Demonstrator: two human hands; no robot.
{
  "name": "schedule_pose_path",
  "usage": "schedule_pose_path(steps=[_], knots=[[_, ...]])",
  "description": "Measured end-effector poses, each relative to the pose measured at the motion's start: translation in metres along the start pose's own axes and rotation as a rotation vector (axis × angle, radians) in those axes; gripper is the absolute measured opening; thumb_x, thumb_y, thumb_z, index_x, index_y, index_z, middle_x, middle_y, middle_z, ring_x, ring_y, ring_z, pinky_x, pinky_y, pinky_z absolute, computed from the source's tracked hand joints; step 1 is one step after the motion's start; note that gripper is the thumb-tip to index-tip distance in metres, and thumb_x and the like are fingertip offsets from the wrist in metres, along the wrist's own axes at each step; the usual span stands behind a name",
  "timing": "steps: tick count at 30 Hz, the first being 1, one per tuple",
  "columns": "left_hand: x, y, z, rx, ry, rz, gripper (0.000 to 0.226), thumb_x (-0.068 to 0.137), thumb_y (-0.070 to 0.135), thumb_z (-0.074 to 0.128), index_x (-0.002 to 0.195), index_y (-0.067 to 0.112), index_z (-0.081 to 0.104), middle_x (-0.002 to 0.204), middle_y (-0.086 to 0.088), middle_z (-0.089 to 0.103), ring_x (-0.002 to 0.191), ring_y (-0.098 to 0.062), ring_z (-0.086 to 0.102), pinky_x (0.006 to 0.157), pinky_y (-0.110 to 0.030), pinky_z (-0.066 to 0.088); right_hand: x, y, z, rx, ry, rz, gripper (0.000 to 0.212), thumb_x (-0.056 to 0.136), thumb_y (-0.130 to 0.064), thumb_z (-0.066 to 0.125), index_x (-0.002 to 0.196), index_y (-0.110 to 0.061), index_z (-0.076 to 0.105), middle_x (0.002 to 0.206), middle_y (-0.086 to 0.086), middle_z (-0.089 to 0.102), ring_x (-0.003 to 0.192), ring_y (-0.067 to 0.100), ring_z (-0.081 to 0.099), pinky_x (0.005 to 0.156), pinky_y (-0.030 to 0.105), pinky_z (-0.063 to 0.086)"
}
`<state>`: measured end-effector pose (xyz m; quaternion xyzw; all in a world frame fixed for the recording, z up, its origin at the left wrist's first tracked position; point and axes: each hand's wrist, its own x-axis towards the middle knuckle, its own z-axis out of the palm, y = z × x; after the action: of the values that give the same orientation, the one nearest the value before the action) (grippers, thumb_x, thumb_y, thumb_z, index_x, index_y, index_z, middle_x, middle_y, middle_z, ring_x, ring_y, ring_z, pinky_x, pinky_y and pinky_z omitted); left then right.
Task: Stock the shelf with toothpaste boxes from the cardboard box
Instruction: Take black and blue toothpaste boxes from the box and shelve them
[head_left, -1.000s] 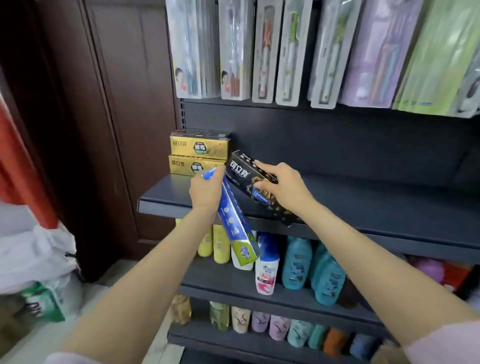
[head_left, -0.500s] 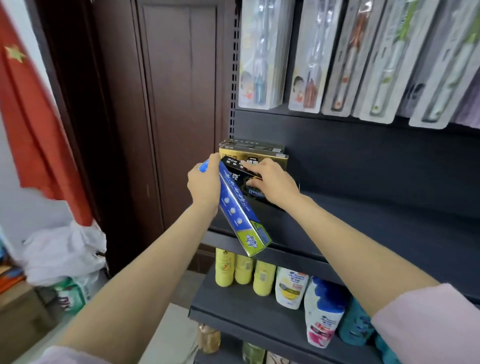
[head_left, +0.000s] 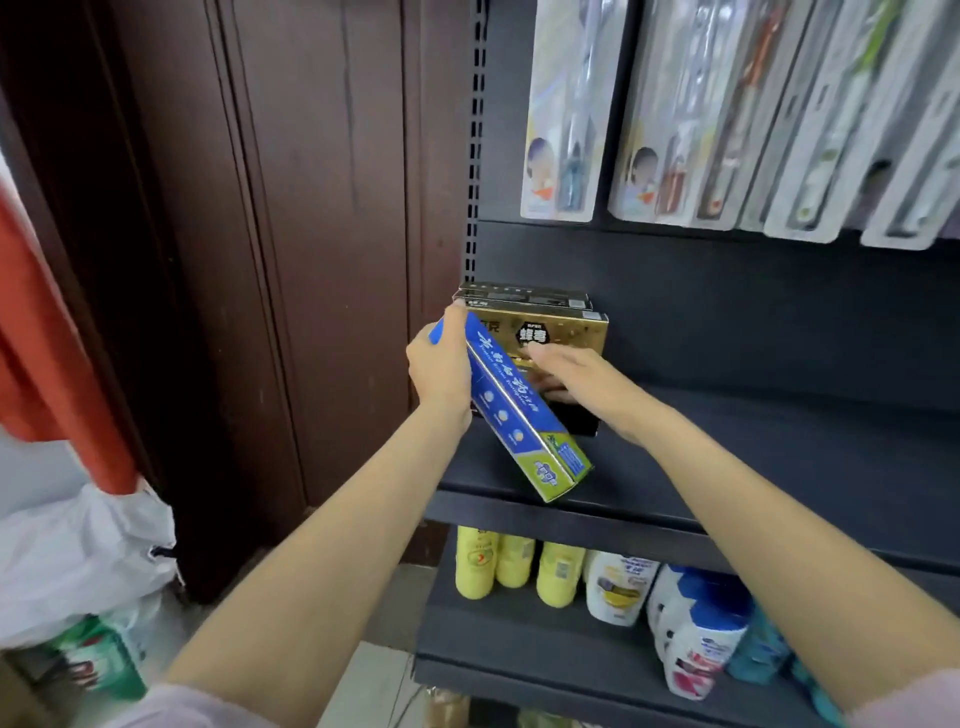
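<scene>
Both hands work at the dark shelf, the landmark for everything else. Left hand curls round the upper end of a blue toothpaste box, which slants down and to the right so that its green lower end hangs just over the shelf's front edge. Right hand lies palm-down on a black toothpaste box that sits on the shelf's left end; its fingers reach forward fairly straight over the box top, and whether the thumb grips the box cannot be told.

By size, then: a dark brown wooden door stands to the left of the shelf. Red cloth hangs further left, with a white plastic bag on the floor below it. Toothbrush packs hang in a row above the shelf. On the lower tier under the shelf stand yellow bottles at the left and white shampoo bottles to their right. At the back left corner of the shelf, gold toothpaste boxes are stacked, with dark flat boxes lying on top. The black box lies just in front of that stack, and the blue box crosses in front of both.
</scene>
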<state>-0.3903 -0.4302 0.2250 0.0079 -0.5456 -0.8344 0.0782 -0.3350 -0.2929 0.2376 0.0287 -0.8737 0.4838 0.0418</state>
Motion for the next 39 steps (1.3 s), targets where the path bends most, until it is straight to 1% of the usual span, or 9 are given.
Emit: schedule_pose_path(steps=[2,5,11,15,18,21,25,31,39], knots=[[-0.003,0.000,0.014,-0.064,-0.006,-0.029,0.039,0.085,0.046,0.061,0.067,0.018,0.040,0.067,0.001,0.059,0.071,-0.017,0.064,0.076,-0.035,0.052,-0.014,-0.005,-0.006,0.122,-0.133,0.117,0.035,0.092,-0.048,0.047,0.110,-0.020,0.059,0.099,-0.002,0.070,0.085,0.011,0.066,0.082,0.029,0.050],[-0.009,0.001,0.041,-0.041,-0.073,-0.033,0.029,0.090,0.043,0.055,0.084,0.015,0.047,0.075,0.003,0.054,0.077,-0.016,0.057,0.069,-0.027,0.046,-0.026,-0.006,-0.026,0.064,-0.051,0.081,0.024,0.091,-0.040,0.055,0.100,-0.020,0.063,0.089,-0.004,0.071,0.071,0.006,0.067,0.069,0.021,0.052],[-0.020,-0.001,0.084,0.576,-0.239,0.648,0.028,0.091,0.018,0.052,0.119,0.014,0.047,0.119,0.001,0.052,0.109,-0.015,0.050,0.084,-0.028,0.042,-0.036,0.020,-0.096,-0.087,0.413,0.039,0.040,0.084,-0.038,0.066,0.120,-0.022,0.059,0.100,0.002,0.067,0.089,0.017,0.065,0.078,0.031,0.052],[-0.016,-0.010,0.114,1.108,-0.359,0.879,0.036,0.089,0.022,0.052,0.124,0.013,0.048,0.126,-0.006,0.049,0.117,-0.024,0.044,0.095,-0.037,0.041,-0.027,0.039,-0.125,-0.625,0.529,0.062,0.045,0.086,-0.035,0.064,0.129,-0.030,0.050,0.108,0.005,0.056,0.105,0.025,0.053,0.087,0.037,0.044],[-0.006,-0.020,0.132,1.444,-0.343,0.910,0.049,0.086,0.039,0.051,0.129,0.016,0.048,0.132,-0.004,0.049,0.126,-0.024,0.039,0.107,-0.039,0.028,-0.010,0.060,-0.137,-1.008,0.511,0.100,0.046,0.089,-0.036,0.059,0.132,-0.032,0.046,0.118,0.009,0.055,0.113,0.029,0.049,0.094,0.040,0.038],[0.006,-0.025,0.142,1.626,-0.334,0.831,0.064,0.082,0.054,0.050,0.134,0.018,0.045,0.136,-0.005,0.048,0.132,-0.026,0.035,0.113,-0.045,0.020,0.014,0.079,-0.149,-1.111,0.465,0.089,0.047,0.090,-0.036,0.058,0.134,-0.033,0.043,0.124,0.007,0.053,0.118,0.027,0.047,0.099,0.040,0.035],[0.015,-0.033,0.144,1.723,-0.341,0.686,0.064,0.083,0.051,0.053,0.136,0.016,0.042,0.139,-0.005,0.044,0.132,-0.026,0.036,0.110,-0.045,0.025,0.049,0.094,-0.153,-1.081,0.375,0.047,0.048,0.091,-0.028,0.057,0.137,-0.031,0.043,0.130,0.006,0.047,0.124,0.026,0.040,0.102,0.042,0.033],[0.010,-0.043,0.147,1.774,-0.263,0.724,0.057,0.082,0.035,0.056,0.133,0.015,0.044,0.133,-0.004,0.048,0.127,-0.027,0.042,0.106,-0.043,0.031,0.078,0.129,-0.128,-1.110,0.317,0.007,0.032,0.089,-0.010,0.054,0.121,-0.016,0.058,0.126,0.007,0.044,0.120,0.027,0.038,0.094,0.039,0.039],[-0.006,-0.044,0.156,1.790,-0.249,0.713,0.054,0.084,0.029,0.055,0.135,0.015,0.043,0.136,-0.006,0.046,0.130,-0.027,0.040,0.109,-0.042,0.029,0.062,0.127,-0.142,-0.872,0.091,-0.024,0.050,0.093,-0.025,0.054,0.140,-0.014,0.039,0.136,0.009,0.040,0.126,0.029,0.038,0.102,0.041,0.039]])
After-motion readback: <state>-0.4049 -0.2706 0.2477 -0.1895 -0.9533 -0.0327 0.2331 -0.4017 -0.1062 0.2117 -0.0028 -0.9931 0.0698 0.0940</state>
